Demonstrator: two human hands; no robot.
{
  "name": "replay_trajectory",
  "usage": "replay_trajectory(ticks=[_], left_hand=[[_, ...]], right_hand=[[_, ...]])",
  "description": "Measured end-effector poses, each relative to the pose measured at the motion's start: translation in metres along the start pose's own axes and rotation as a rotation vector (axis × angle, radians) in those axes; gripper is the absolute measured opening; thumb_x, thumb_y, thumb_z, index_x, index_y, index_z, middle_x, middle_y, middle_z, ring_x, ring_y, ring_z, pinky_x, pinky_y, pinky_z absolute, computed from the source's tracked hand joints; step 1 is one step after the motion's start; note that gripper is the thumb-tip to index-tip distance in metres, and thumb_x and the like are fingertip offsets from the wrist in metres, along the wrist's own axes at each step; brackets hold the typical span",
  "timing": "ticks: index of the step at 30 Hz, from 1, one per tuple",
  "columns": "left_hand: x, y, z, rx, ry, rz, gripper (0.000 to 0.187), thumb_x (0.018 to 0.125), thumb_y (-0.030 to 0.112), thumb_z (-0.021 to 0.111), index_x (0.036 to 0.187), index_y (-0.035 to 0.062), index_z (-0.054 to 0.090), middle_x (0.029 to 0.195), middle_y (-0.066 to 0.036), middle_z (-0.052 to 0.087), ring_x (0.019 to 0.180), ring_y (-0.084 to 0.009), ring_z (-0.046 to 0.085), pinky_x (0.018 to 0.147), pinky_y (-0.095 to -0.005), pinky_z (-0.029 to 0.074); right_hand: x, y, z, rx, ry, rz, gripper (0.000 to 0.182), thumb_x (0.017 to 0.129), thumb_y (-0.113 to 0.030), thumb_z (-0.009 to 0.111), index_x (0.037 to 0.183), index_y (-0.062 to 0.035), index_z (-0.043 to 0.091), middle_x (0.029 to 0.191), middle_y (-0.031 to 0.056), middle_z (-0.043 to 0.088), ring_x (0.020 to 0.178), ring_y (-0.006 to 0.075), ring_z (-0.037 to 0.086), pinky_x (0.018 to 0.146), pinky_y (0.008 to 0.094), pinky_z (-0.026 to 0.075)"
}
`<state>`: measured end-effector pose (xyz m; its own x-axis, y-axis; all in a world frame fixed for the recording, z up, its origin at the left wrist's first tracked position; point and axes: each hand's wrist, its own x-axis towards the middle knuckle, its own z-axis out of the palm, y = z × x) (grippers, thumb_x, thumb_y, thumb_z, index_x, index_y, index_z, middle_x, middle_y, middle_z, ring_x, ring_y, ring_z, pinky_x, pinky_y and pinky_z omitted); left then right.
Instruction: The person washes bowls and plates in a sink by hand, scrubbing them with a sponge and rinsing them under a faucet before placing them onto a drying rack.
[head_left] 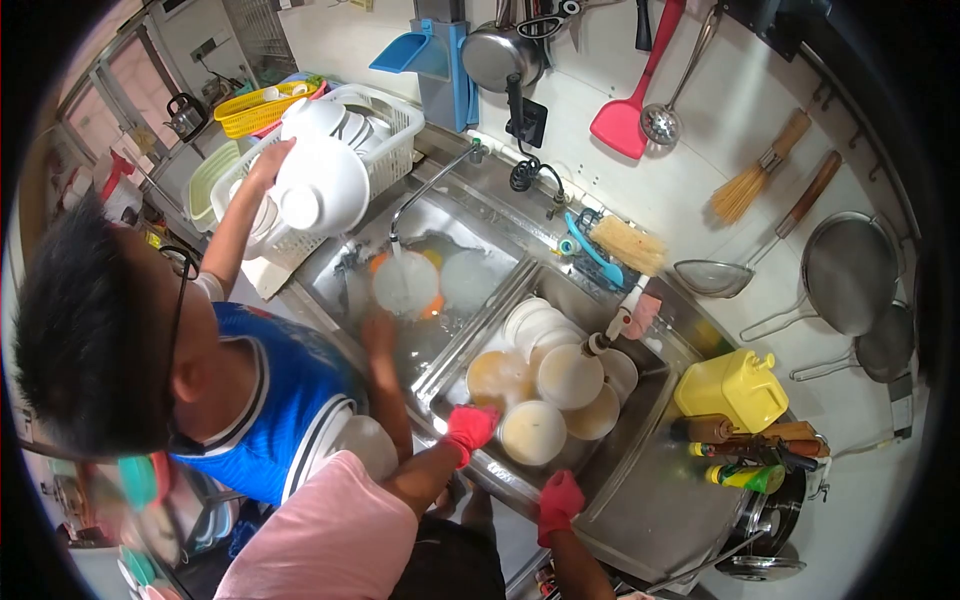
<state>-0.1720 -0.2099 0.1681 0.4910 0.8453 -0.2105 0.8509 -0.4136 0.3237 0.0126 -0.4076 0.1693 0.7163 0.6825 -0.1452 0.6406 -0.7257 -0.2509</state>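
My left hand (473, 428), in a red rubber glove, hangs over the near rim of the right sink basin (640, 440), fingers stretched toward the dishes. The matching glove on my right hand (560, 500) is at the basin's front edge, fingers folded, with nothing showing in them. Between and beyond both hands lie several white bowls and plates. A bowl (532, 433) with cloudy liquid is nearest to them. Behind it are another bowl (570, 377), a bowl of brownish water (500, 378) and stacked plates (545, 330).
At left a person in a blue top (280, 400) holds a large white bowl (325, 185) by the dish basket (400, 125). Tap water runs into the left basin (330, 270) onto an orange-rimmed dish. A yellow jug (730, 390) and bottles (745, 475) stand at right; utensils hang above.
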Motion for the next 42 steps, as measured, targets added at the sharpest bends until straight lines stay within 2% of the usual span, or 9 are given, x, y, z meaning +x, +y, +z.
replay_trajectory(ticks=[11, 14, 18, 23, 26, 29, 32, 36, 42], left_hand=[[0.000, -0.001, 0.005, -0.033, 0.075, -0.005, 0.029, 0.098, 0.036, 0.047, 0.090, 0.0148, 0.064, 0.079, -0.013, 0.072, 0.075, -0.0345, 0.070, 0.076, -0.0498, 0.051], [-0.001, 0.001, -0.001, -0.011, 0.106, 0.018, 0.034, 0.100, 0.036, 0.045, 0.085, 0.0118, 0.064, 0.078, -0.014, 0.072, 0.068, -0.0348, 0.069, 0.069, -0.0484, 0.052], [-0.001, -0.002, 0.004, -0.016, 0.125, 0.040, 0.034, 0.100, 0.037, 0.046, 0.086, 0.0116, 0.064, 0.079, -0.014, 0.072, 0.068, -0.0355, 0.069, 0.069, -0.0489, 0.052], [-0.001, -0.003, 0.006, -0.030, 0.155, 0.049, 0.033, 0.099, 0.036, 0.047, 0.086, 0.0116, 0.064, 0.079, -0.014, 0.072, 0.069, -0.0362, 0.069, 0.070, -0.0492, 0.052], [-0.002, 0.000, -0.004, -0.061, 0.054, -0.001, 0.031, 0.098, 0.036, 0.046, 0.093, 0.0137, 0.067, 0.084, -0.014, 0.073, 0.081, -0.0342, 0.070, 0.078, -0.0493, 0.051], [-0.001, -0.002, 0.003, -0.051, 0.058, 0.003, 0.031, 0.098, 0.036, 0.045, 0.093, 0.0135, 0.067, 0.084, -0.014, 0.073, 0.080, -0.0347, 0.070, 0.078, -0.0496, 0.051], [-0.002, -0.001, -0.001, -0.044, 0.109, 0.038, 0.033, 0.099, 0.036, 0.047, 0.087, 0.0110, 0.065, 0.081, -0.015, 0.072, 0.071, -0.0367, 0.069, 0.072, -0.0497, 0.052], [-0.002, -0.002, 0.003, -0.040, 0.110, 0.034, 0.034, 0.099, 0.037, 0.047, 0.086, 0.0112, 0.065, 0.081, -0.015, 0.072, 0.071, -0.0361, 0.069, 0.072, -0.0496, 0.052], [0.000, -0.003, 0.006, -0.067, 0.083, 0.020, 0.029, 0.097, 0.035, 0.047, 0.088, 0.0134, 0.066, 0.081, -0.014, 0.072, 0.076, -0.0364, 0.069, 0.075, -0.0506, 0.051]], right_hand=[[0.000, 0.002, 0.001, 0.007, 0.020, -0.012, 0.027, 0.095, -0.035, 0.051, 0.086, -0.0133, 0.065, 0.079, 0.0169, 0.069, 0.073, 0.0427, 0.066, 0.065, 0.0542, 0.052], [0.000, 0.002, 0.002, 0.024, 0.013, -0.015, 0.026, 0.095, -0.034, 0.052, 0.086, -0.0133, 0.065, 0.079, 0.0167, 0.069, 0.074, 0.0424, 0.066, 0.065, 0.0538, 0.052], [-0.001, 0.001, -0.002, 0.006, -0.023, -0.009, 0.024, 0.094, -0.035, 0.052, 0.091, -0.0143, 0.065, 0.082, 0.0155, 0.071, 0.074, 0.0397, 0.068, 0.066, 0.0525, 0.053], [-0.001, -0.001, -0.001, -0.033, -0.001, 0.000, 0.024, 0.094, -0.035, 0.052, 0.087, -0.0152, 0.065, 0.078, 0.0151, 0.070, 0.073, 0.0396, 0.068, 0.065, 0.0529, 0.052], [-0.001, 0.001, 0.003, -0.029, 0.005, 0.005, 0.026, 0.095, -0.035, 0.052, 0.086, -0.0146, 0.065, 0.077, 0.0157, 0.069, 0.072, 0.0413, 0.067, 0.065, 0.0537, 0.052], [0.000, 0.003, 0.005, -0.018, 0.006, 0.008, 0.027, 0.096, -0.035, 0.051, 0.086, -0.0141, 0.065, 0.077, 0.0163, 0.069, 0.072, 0.0422, 0.067, 0.065, 0.0540, 0.052], [0.000, 0.002, 0.004, -0.027, -0.007, 0.012, 0.027, 0.096, -0.035, 0.051, 0.087, -0.0140, 0.065, 0.079, 0.0167, 0.069, 0.073, 0.0424, 0.067, 0.065, 0.0541, 0.052], [-0.001, 0.002, 0.005, -0.052, 0.045, -0.018, 0.024, 0.094, -0.033, 0.054, 0.081, -0.0148, 0.063, 0.073, 0.0144, 0.069, 0.068, 0.0385, 0.068, 0.061, 0.0516, 0.052], [-0.001, -0.002, 0.000, -0.038, 0.036, -0.003, 0.024, 0.095, -0.033, 0.053, 0.082, -0.0145, 0.063, 0.075, 0.0143, 0.070, 0.070, 0.0389, 0.068, 0.062, 0.0519, 0.052]])
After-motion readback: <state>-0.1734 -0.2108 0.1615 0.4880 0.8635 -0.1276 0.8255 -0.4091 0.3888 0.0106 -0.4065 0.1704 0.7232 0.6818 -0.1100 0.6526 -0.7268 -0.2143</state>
